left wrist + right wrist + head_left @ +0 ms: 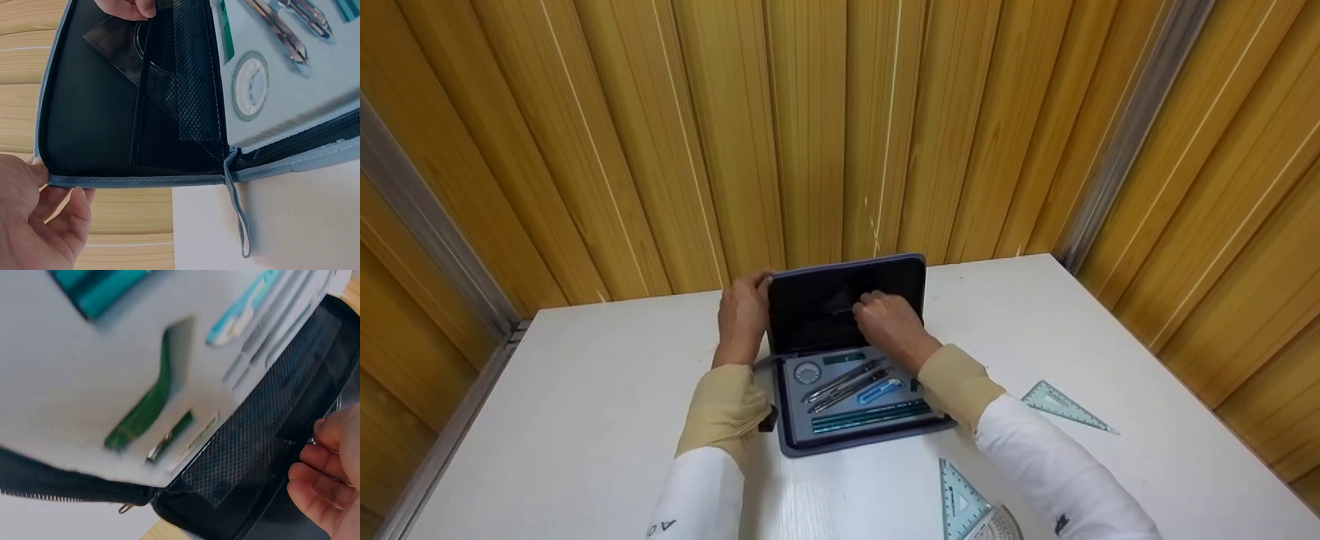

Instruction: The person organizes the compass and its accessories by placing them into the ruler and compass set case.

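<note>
A zippered case (791,450) of drawing tools lies unfolded on the white table, its black-lined lid (810,315) raised. With thumb and fingers my left hand (744,315) grips the lid's left edge; the left wrist view shows this hand (39,219) at a zippered corner. My right hand (889,322) is in front of the lid, at the mesh pocket (197,73). It pinches a clear, pointed plastic piece (115,50) with a curved line, partly inside the pocket. In the right wrist view the fingers (320,495) hide most of that piece.
The case's grey tray holds metal compasses (847,386), a blue cutter (881,391), green pencils (870,416) and a round white disc (808,373). Right of the case lie a set square (1065,405), another set square (960,499) and a protractor (1001,525). Wood-patterned walls (810,150) stand behind.
</note>
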Tool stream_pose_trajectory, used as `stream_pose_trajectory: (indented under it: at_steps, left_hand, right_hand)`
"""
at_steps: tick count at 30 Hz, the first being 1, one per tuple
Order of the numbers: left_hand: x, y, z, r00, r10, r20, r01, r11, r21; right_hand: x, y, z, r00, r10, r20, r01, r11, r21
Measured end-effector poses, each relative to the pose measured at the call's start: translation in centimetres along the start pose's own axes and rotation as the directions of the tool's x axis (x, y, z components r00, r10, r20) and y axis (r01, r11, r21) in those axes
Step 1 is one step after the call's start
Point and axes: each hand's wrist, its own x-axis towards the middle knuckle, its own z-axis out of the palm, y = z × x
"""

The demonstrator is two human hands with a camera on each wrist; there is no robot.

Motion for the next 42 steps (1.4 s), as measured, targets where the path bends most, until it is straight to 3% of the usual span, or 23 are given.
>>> stream_pose_trajectory:
  at_steps: [4, 9, 15, 20, 24, 31, 38, 42]
  left_hand:
    - [0.1, 0.0, 0.1, 1.0, 0.008, 0.001, -0.008, 1.0, 0.002]
    - [0.3, 0.2, 0.2, 1.0, 0.013, 0.006, -0.013, 1.0, 0.001]
    - [0.4, 0.3, 0.4, 0.999, 0.039, -0.006, -0.039, 0.999, 0.011]
    - [0.4, 0.3, 0.4, 0.998, 0.062, -0.016, -0.061, 0.998, 0.035]
    - [0.3, 0.2, 0.1, 0.999, 0.052, -0.005, -0.052, 0.998, 0.028]
    - [0.3, 0.2, -0.3, 0.999, 0.035, 0.005, -0.035, 0.999, 0.014]
    - [0.3, 0.1, -0.2, 1.0, 0.029, 0.01, -0.029, 1.0, 0.0]
    - [0.4, -0.1, -0.1, 1.0, 0.026, 0.01, -0.026, 1.0, -0.01]
  right_hand:
    - [-0.1, 0.0, -0.4, 1.0, 0.008, 0.001, -0.008, 1.0, 0.026]
    - [-1.2, 1.5, -2.2, 0.994, 0.108, 0.013, -0.109, 0.979, 0.173]
    - [-4.7, 5.2, -5.2, 0.953, 0.253, 0.168, -0.298, 0.888, 0.349]
    - [-8.8, 8.2, -7.4, 0.902, 0.286, 0.324, -0.408, 0.808, 0.424]
    - [-12.0, 9.6, -9.2, 0.871, 0.293, 0.393, -0.46, 0.765, 0.45]
    - [-16.2, 10.4, -11.8, 0.847, 0.28, 0.452, -0.488, 0.746, 0.453]
    - [-19.6, 10.3, -12.4, 0.791, 0.304, 0.531, -0.564, 0.699, 0.44]
    - [-21.1, 10.1, -12.2, 0.784, 0.341, 0.519, -0.581, 0.698, 0.418]
